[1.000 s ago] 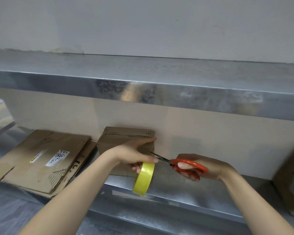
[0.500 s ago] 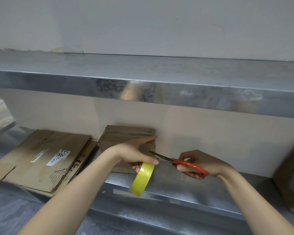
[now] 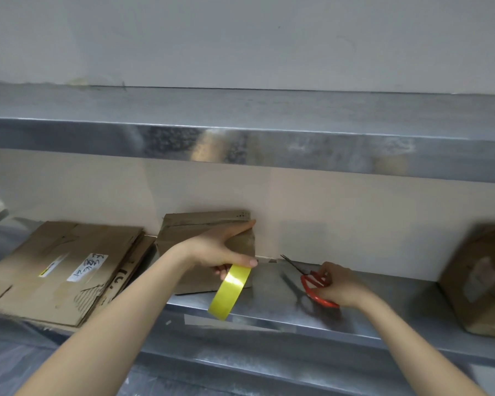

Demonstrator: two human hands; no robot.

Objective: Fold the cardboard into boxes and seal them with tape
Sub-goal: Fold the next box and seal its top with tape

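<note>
The cardboard box (image 3: 200,220) stands folded near the middle of the steel bench (image 3: 269,307), its back against the wall. The left hand (image 3: 217,250) lies over its right-hand end. The forefinger is stretched along the top edge, and the thumb and lower fingers pinch the yellow tape roll (image 3: 229,292), which hangs on edge in front of the box's lower right corner. Whether a strip runs from roll to box cannot be told, as the hand hides that spot.

At about 3 o'clock from the roll, and clear of it, the right hand (image 3: 340,287) grasps the orange-handled scissors (image 3: 305,281) low over the bench. Their long axis runs handles at 4 o'clock, blade tips at 10 o'clock, towards the box's lower right corner. I judge that any cut turns on this line: the right hand is the nearer one to bring the blades in towards 9 o'clock, across the tape between roll and box.

A stack of flat cardboard (image 3: 69,267) lies at 9 o'clock of the box. A second box (image 3: 480,281) sits far off at 3 o'clock, and an upper shelf (image 3: 240,144) runs overhead.
</note>
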